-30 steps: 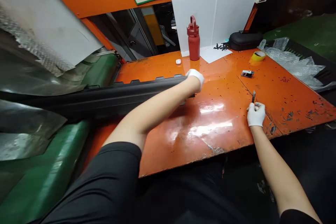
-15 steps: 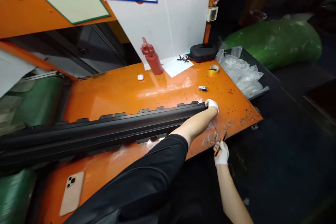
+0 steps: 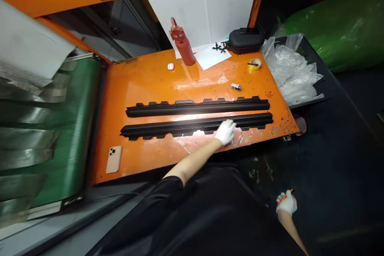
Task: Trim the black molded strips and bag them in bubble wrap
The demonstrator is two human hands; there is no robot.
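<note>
Two long black strips, the far strip [image 3: 198, 108] and the near strip [image 3: 180, 127], are laid lengthwise and slightly apart on an orange table [image 3: 144, 84], so their laying-out appears done. The near strip is reached over by the gloved left hand [image 3: 226, 132], its fingers too blurred to tell whether anything is gripped, while an orange tool [image 3: 281, 199] is clasped in the closed fingers of the gloved right hand [image 3: 287, 203], well apart from the table. Neither strip is met by the tool; whether any work with it is left cannot be told.
</note>
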